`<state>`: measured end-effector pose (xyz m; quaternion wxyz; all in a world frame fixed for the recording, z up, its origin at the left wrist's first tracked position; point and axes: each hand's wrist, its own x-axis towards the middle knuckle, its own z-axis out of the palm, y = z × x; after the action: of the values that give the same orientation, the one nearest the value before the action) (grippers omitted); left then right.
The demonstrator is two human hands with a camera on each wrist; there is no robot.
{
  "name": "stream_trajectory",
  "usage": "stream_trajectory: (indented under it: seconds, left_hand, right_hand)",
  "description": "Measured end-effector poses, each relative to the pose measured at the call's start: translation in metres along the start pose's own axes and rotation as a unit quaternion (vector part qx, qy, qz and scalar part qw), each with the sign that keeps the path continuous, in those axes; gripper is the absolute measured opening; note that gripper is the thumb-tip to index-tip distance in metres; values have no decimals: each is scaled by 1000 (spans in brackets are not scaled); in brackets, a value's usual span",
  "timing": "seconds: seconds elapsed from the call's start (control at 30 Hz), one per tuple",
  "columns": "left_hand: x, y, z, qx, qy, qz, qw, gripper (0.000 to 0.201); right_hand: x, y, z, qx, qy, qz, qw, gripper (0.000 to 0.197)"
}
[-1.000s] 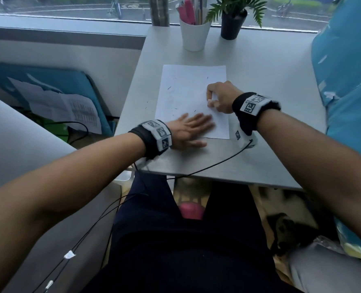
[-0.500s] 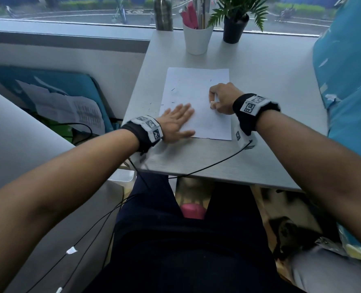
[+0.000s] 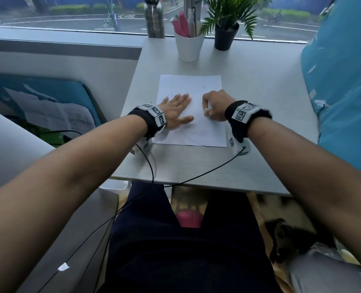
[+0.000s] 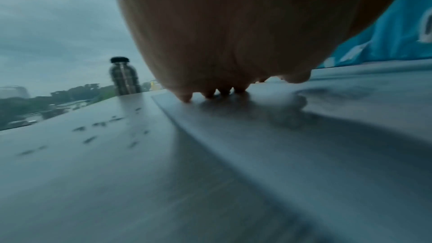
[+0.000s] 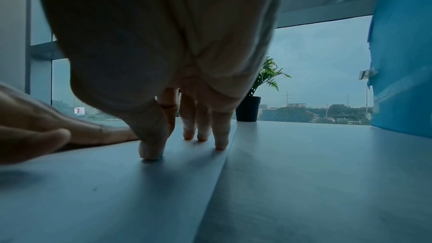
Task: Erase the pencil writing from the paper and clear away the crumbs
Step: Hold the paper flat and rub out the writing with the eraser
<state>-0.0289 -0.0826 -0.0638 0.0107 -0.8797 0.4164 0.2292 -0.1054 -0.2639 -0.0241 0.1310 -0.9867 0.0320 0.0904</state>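
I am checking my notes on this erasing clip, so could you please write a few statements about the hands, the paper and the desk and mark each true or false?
1. The left hand lies flat on the paper. True.
2. The right hand is spread flat. False: its fingers are curled, pinching a small eraser against the sheet.
3. Dark crumbs lie on the desk left of the paper. True.
4. The potted plant stands on the paper. False: it stands by the window, beside the white pen cup.
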Motion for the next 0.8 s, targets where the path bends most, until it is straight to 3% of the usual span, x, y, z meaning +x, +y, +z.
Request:
stream_trajectory:
  seconds: [0.17, 0.27, 0.33, 0.43, 0.5, 0.6, 0.7, 0.8]
  left_hand:
    - [-13, -41, -7, -12, 6, -141, 990, 88]
    - [-26, -53, -10, 35, 13, -184, 982, 99]
    - [-35, -45, -10, 65, 55, -127, 988, 100]
    - [-42, -22, -10, 25, 87, 59, 994, 89]
    - [-38, -8, -5, -10, 91, 131, 987, 81]
    - [-28, 8, 0, -12, 74, 127, 989, 77]
    - [-17, 25, -5, -12, 98, 97, 990, 72]
    - [-7, 43, -7, -41, 99, 118, 987, 73]
  right_hand:
    - [1, 3, 1, 10, -12, 6, 1000, 8]
    - [1, 5, 4, 14, -13, 17, 1000, 5]
    - [-1, 7, 4, 15, 2, 12, 1000, 5]
    - [-8, 9, 5, 28, 55, -2, 998, 6]
    - [-14, 14, 5, 33, 93, 4, 995, 3]
    - [-26, 27, 3, 60, 91, 25, 994, 5]
    - [-39, 33, 5, 76, 63, 21, 995, 8]
    - [-42, 30, 9, 90, 73, 17, 993, 9]
